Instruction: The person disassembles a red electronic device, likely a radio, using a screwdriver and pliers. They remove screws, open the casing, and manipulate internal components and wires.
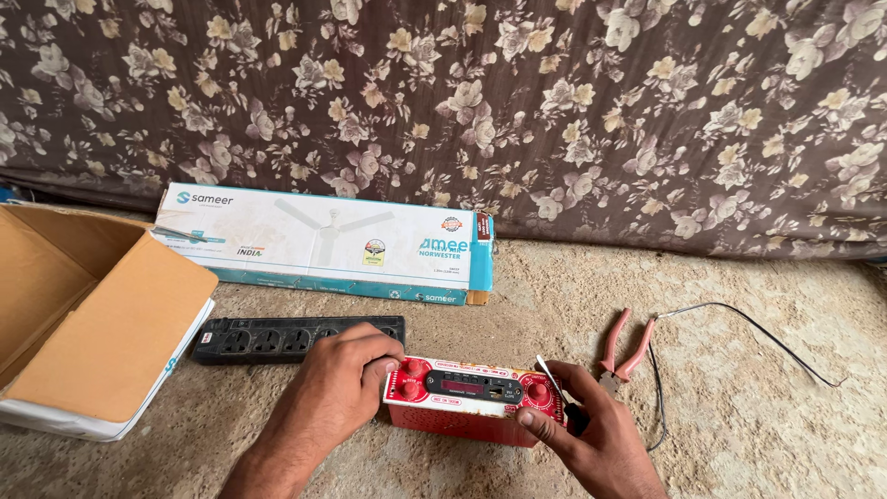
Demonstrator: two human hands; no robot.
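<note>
now my left hand (pixel 337 388) is closed over the left end of the small red radio box (pixel 471 399), which stands on the floor (pixel 739 407). my right hand (pixel 591 430) grips a screwdriver (pixel 554 388) against its right end. behind lies a black power strip (pixel 296 339), and red pliers (pixel 626 346) lie to the right.

You see a red box (pixel 467 416) with a black display strip on its white-edged face. Black power strip (pixel 297 339). Red-handled pliers (pixel 622 347); black wire (pixel 739 333). White-and-teal carton (pixel 323 242). Plain brown cardboard box (pixel 88 319). Brown curtain (pixel 554 111), cream and mauve flowers.
</note>
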